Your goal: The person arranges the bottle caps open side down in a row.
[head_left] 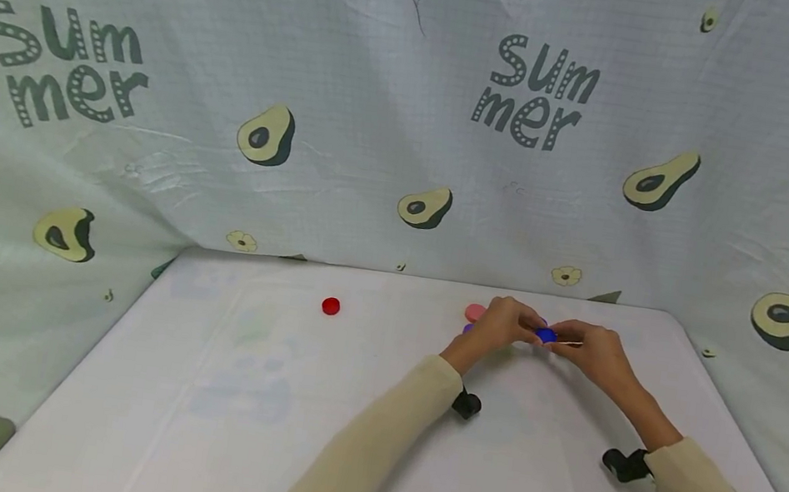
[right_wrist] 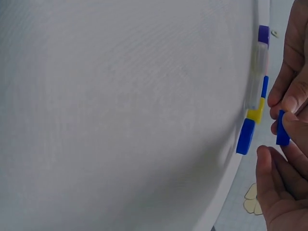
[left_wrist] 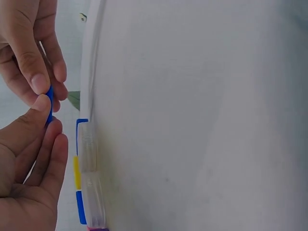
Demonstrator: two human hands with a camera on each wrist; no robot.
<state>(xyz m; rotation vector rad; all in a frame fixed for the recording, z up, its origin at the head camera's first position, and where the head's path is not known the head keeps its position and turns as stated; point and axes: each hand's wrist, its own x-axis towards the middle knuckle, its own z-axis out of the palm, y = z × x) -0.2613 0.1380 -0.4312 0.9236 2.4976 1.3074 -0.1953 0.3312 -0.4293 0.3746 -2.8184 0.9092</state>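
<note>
Both hands meet over the far right part of the table around a small flat blue disc [head_left: 545, 334]. My left hand [head_left: 500, 326] pinches its left side between thumb and fingers. From the right, my right hand [head_left: 595, 352] pinches the opposite side, thumb tips nearly meeting. The disc shows edge-on in the left wrist view, as a thin blue strip [left_wrist: 50, 103]. Close by on the table stands a row of clear ridged plastic pieces [left_wrist: 87, 147] with blue and yellow [left_wrist: 77, 172] parts. A separate thick blue piece [right_wrist: 246, 136] lies near the right hand.
A red round piece [head_left: 330, 306] lies left of the hands. Pink [head_left: 475, 312] and purple [right_wrist: 263, 34] pieces sit beside the left hand, partly hidden by it in the head view. A patterned cloth [head_left: 354, 106] hangs behind the white table [head_left: 245, 444].
</note>
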